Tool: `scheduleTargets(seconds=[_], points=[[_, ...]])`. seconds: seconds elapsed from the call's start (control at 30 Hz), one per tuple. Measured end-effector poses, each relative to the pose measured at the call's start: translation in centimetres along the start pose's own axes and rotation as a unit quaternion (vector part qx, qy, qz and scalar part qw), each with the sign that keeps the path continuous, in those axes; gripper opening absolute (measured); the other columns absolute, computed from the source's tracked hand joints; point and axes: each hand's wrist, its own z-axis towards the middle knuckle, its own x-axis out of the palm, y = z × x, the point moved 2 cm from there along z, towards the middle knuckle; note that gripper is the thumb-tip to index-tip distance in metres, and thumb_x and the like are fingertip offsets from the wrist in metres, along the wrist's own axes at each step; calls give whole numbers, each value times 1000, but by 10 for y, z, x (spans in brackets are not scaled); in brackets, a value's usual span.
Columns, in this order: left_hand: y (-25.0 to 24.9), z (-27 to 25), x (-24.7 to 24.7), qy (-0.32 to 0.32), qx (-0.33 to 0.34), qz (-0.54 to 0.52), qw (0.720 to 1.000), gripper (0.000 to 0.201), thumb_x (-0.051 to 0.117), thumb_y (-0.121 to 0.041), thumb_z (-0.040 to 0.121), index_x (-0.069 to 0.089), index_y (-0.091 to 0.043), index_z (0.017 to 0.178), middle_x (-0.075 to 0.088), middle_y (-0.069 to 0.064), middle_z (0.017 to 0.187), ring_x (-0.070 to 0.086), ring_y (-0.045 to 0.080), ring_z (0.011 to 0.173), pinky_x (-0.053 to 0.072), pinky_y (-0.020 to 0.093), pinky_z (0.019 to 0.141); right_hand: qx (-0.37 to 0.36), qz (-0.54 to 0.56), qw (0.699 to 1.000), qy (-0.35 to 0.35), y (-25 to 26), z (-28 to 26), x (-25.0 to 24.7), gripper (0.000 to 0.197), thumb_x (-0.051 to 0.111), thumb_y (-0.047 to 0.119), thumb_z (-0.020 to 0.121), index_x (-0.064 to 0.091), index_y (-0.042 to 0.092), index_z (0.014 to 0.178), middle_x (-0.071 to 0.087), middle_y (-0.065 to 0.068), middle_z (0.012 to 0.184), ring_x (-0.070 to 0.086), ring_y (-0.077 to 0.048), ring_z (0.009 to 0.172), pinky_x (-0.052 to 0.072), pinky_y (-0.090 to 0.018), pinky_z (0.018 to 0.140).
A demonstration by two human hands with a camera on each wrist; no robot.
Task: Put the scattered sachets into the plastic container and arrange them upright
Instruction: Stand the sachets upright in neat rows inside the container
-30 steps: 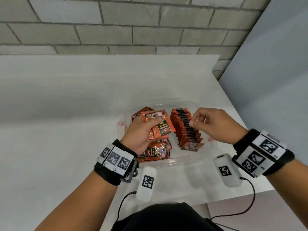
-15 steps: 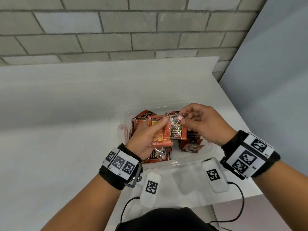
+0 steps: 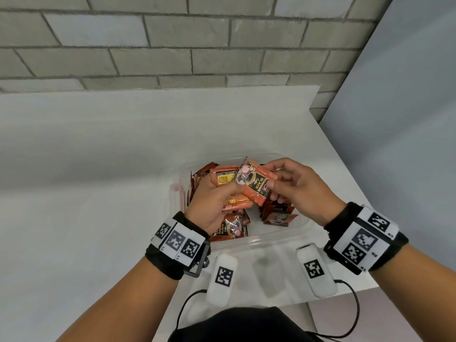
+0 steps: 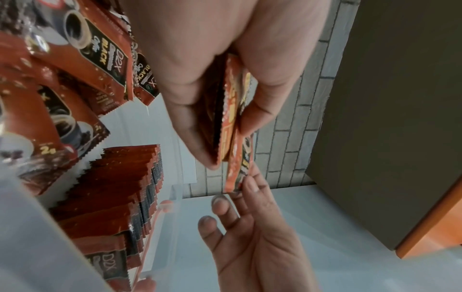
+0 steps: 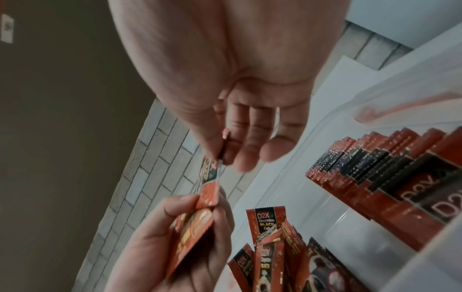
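1. A white table (image 3: 98,193) meets a grey brick wall (image 3: 197,45); the clear container (image 3: 259,239) sits near its edge.
2. Left hand (image 3: 209,206) grips a small stack (image 3: 223,180) of sachets above the container.
3. Right hand (image 3: 296,191) pinches one sachet (image 3: 256,183) off the stack.
4. Advice: peel only one, keep it vertical, seat it against the upright row (image 4: 120,197) below the right hand.

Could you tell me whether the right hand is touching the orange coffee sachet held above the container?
Touching. In the head view the right hand pinches the orange coffee sachet between thumb and fingers; the right wrist view shows the same pinch.
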Motion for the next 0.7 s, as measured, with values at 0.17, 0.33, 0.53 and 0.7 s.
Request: scheduleTargets(seconds=[0.17, 0.33, 0.53, 0.7], points=[[3, -4, 3, 14, -30, 9, 999, 19, 59, 4, 86, 60, -6, 102, 69, 16, 91, 69, 25, 67, 51, 25, 45, -34, -32, 999, -11, 7, 3, 0, 29, 53, 9, 95, 63, 33, 108, 63, -3, 94, 61, -9, 79, 52, -23, 67], [5, -1, -1, 1, 0, -17, 1000, 24, 58, 5, 87, 61, -7, 107, 70, 16, 98, 71, 26, 77, 55, 28, 52, 35, 41, 998, 18, 5, 2, 3, 31, 60, 6, 90, 55, 16, 118, 65, -2, 84, 64, -14, 68, 54, -26, 62], [4, 1, -9, -7, -31, -52, 998, 32, 65, -25, 76, 61, -10, 103, 71, 10, 84, 69, 20, 68, 58, 31, 56, 11, -70, 997, 0, 5, 0, -20, 19, 58, 6, 92, 64, 23, 98, 68, 6, 87, 58, -5, 66, 48, -16, 64], [3, 8, -20, -54, -49, -81, 994, 29, 64, -23, 83, 61, -9, 108, 70, 9, 81, 68, 22, 68, 58, 35, 62, 15, -295, 951, 87, -9, -10, -27, 13, 62, 13, 91, 67, 25, 90, 67, 19, 75, 56, 12, 65, 39, -5, 62]])
